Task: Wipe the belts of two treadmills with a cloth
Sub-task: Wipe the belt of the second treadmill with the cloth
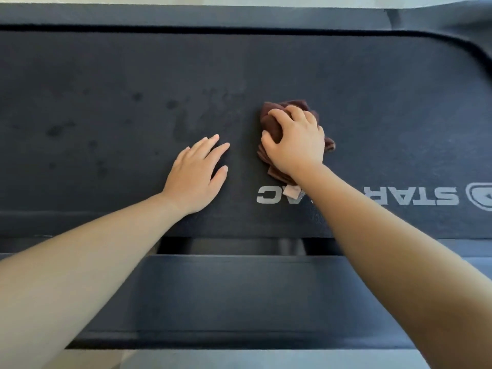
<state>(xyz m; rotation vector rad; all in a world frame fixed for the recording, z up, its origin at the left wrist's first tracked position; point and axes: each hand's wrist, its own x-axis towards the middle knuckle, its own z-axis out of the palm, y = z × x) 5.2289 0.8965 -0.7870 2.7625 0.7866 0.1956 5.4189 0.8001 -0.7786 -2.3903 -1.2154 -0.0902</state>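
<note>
cloth [274, 123] under right hand [295, 145], left hand [197, 177] beside, flat on belt [106, 75]

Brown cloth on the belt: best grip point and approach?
Grip the bunched top of the brown crumpled cloth from above, fingers curled over the mound, as the right hand does. It lies heaped on the flat dark treadmill belt, leaving no room underneath.
</note>
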